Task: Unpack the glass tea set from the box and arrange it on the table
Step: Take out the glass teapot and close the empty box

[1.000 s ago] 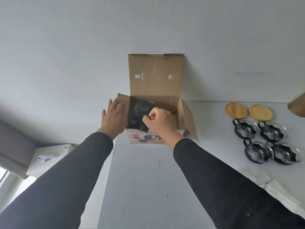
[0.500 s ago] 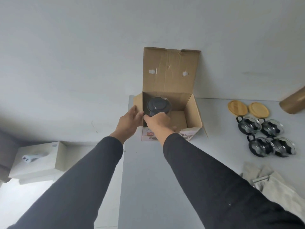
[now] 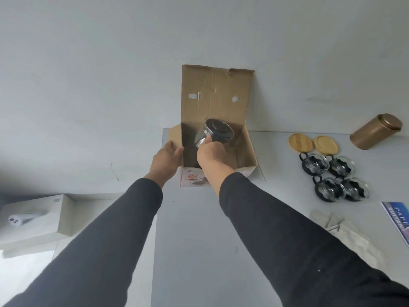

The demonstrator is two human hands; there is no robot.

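An open cardboard box [image 3: 243, 151] stands at the table's far left corner, its lid flap upright against the wall. My right hand [image 3: 212, 156] grips a glass teapot [image 3: 218, 130] with a dark lid, held tilted above the box opening. My left hand [image 3: 167, 159] presses on the box's left wall, fingers on its rim. Several glass cups [image 3: 333, 177] with black handles sit in a cluster on the table to the right, with two round wooden coasters [image 3: 313, 141] behind them.
A bronze cylindrical tin [image 3: 375, 135] lies by the wall at far right. A folded beige cloth [image 3: 345, 233] and a blue printed booklet [image 3: 398, 220] lie at the right edge. Left of the grey table [image 3: 199, 240], lower down, stands a white box [image 3: 33, 220].
My right hand has lifted the teapot up out of the box and tilted it. My left hand stayed on the box's left wall. The view shifted left.
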